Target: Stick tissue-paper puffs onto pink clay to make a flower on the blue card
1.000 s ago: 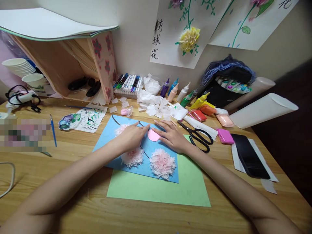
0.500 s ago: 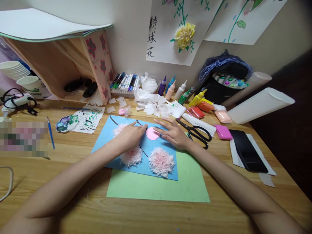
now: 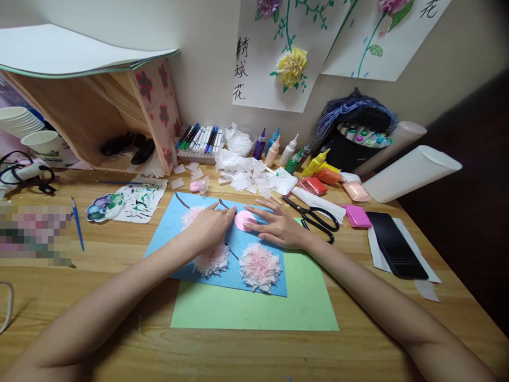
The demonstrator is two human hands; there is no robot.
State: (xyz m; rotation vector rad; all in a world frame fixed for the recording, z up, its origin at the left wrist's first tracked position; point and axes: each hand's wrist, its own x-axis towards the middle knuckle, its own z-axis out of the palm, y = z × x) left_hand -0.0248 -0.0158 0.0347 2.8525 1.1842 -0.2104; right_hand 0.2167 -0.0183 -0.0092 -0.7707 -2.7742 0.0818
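A pink disc [image 3: 244, 218] is lying on the blue sheet [image 3: 165, 232], between the person's hands. The right hand [image 3: 278, 227] is resting with fingers spread apart, one fingertip overlapping the disc's lower right edge. The left hand [image 3: 210, 227] is sitting just beside it, fingers curling and partly hidden; whether they are gripping anything cannot be told. The disc is looking soft, so uneven pressing would be risking dents, and a sagging left wrist crushed ruffles on the paper flower [image 3: 213, 261] below
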